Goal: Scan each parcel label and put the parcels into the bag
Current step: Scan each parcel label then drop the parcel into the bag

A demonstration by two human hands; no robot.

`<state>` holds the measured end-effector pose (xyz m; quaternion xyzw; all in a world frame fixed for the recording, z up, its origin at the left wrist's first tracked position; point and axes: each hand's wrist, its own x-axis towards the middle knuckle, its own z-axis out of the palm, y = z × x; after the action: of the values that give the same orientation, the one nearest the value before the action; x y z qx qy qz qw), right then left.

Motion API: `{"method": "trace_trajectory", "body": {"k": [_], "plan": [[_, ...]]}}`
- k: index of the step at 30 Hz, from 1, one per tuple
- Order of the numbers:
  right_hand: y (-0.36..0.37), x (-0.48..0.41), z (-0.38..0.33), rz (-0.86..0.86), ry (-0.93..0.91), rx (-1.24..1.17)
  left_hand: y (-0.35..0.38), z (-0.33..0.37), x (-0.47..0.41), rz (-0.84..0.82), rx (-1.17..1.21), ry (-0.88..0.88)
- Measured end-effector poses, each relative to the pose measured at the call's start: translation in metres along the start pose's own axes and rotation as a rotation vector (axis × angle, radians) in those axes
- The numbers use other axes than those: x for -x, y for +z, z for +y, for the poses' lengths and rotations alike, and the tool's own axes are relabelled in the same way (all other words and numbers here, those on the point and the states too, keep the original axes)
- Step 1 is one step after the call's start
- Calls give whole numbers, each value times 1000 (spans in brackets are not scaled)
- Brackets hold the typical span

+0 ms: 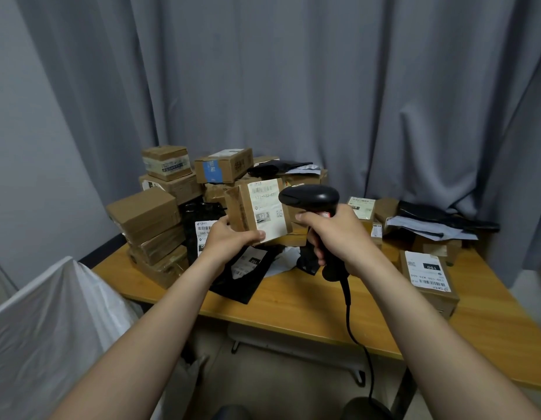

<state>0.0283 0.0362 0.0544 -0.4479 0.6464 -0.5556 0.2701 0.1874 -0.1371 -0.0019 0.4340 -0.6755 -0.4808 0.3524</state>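
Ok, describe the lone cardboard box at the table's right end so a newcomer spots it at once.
Start at the wooden table before the grey curtain, where most parcels are heaped left and back. The box lies alone near the right front edge, right of the right hand gripping the scanner. Unlike the stacked ones, it lies flat, its white label with a black patch facing up.

We look through a single wide-angle camera worn on the head, facing forward and down from near the front edge of the table (308, 301) (the curtain (263, 86) fills the upper half), with the white bag (51, 322) low left.
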Motion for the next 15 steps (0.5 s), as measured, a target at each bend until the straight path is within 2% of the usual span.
{"method": "trace_trajectory", "body": {"k": [10, 15], "plan": [[12, -7, 15, 45, 43, 29, -15, -11, 13, 39, -60, 5], [41, -11, 29, 47, 42, 48, -46, -30, 40, 153, -260, -14]]}}
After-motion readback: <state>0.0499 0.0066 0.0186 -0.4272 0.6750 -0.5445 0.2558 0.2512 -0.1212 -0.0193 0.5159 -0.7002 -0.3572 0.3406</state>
